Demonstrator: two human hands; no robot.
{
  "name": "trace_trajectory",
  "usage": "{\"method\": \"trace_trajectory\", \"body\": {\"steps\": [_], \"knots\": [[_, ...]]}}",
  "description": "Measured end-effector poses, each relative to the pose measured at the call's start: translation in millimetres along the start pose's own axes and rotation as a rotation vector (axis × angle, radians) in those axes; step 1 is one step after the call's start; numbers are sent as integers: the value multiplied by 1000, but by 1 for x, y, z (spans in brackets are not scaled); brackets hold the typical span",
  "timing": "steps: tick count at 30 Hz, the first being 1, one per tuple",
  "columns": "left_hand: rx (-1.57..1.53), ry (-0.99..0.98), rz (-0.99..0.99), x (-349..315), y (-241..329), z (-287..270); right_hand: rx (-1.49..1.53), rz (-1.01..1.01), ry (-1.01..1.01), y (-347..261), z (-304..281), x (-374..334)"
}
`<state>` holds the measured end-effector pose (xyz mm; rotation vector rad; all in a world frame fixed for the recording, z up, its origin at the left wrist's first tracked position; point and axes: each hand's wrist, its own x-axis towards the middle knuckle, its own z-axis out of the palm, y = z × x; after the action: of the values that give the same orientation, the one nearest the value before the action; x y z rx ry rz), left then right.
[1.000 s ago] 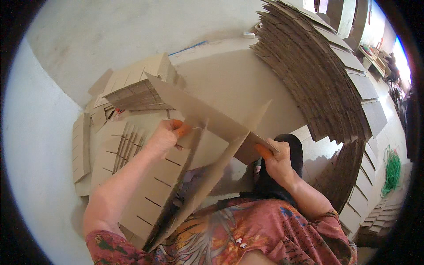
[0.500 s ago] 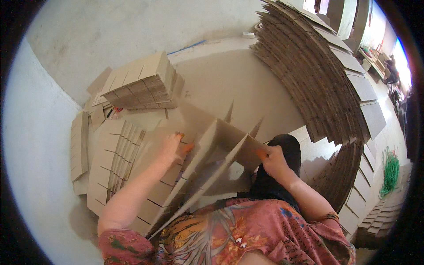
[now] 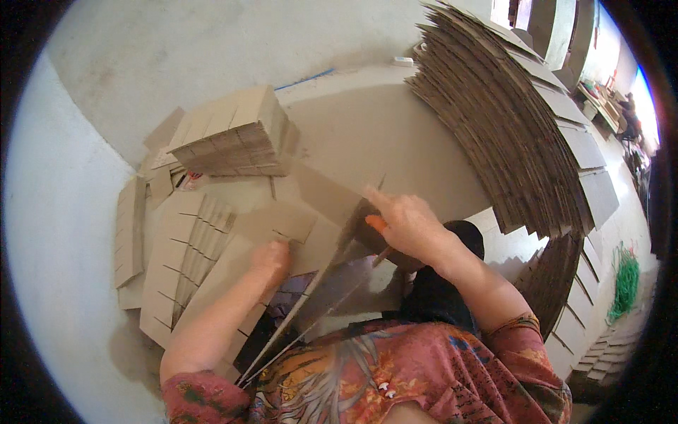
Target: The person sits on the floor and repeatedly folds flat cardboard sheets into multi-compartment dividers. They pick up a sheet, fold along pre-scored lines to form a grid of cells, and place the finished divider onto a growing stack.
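Observation:
Tilted in front of my lap are brown cardboard partition pieces (image 3: 332,260), crossing one another and seen nearly edge-on. My right hand (image 3: 409,225) closes over their upper end, an orange covering showing on one digit. To the left, my left hand (image 3: 270,263) is curled at the edge of a slotted cardboard sheet (image 3: 295,225) that pokes out above the knuckles. Its fingertips are tucked out of sight. Beside my left forearm lie fanned slotted cardboard strips (image 3: 201,237).
A block of stacked slotted cardboard (image 3: 229,138) stands at the far left near the wall. A long curved row of assembled cardboard partitions (image 3: 505,120) fills the right. Green twine (image 3: 623,283) lies on the floor at far right. My dark-clad knee (image 3: 448,275) is beneath my right forearm.
My right hand has moved left and up over the partition pieces, which now stand closer together. My left hand has dropped slightly lower and curled in.

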<state>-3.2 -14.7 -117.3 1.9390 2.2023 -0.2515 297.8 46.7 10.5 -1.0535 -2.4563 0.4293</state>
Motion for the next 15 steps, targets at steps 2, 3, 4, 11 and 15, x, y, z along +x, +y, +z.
{"method": "trace_trajectory", "body": {"steps": [2,3,4,11,15], "knots": [[-55,13,-33,-3,5,-40,-35,61,-82,19,16,6],[-84,14,-67,-4,2,-54,-20,50,-80,22,17,7],[-119,43,-76,-3,-13,-61,-1,29,-77,22,18,7],[-687,102,-254,12,-56,-127,230,-293,247,5,0,-11],[-878,55,-162,14,-30,-137,163,-314,281,-2,-2,-6]]}}
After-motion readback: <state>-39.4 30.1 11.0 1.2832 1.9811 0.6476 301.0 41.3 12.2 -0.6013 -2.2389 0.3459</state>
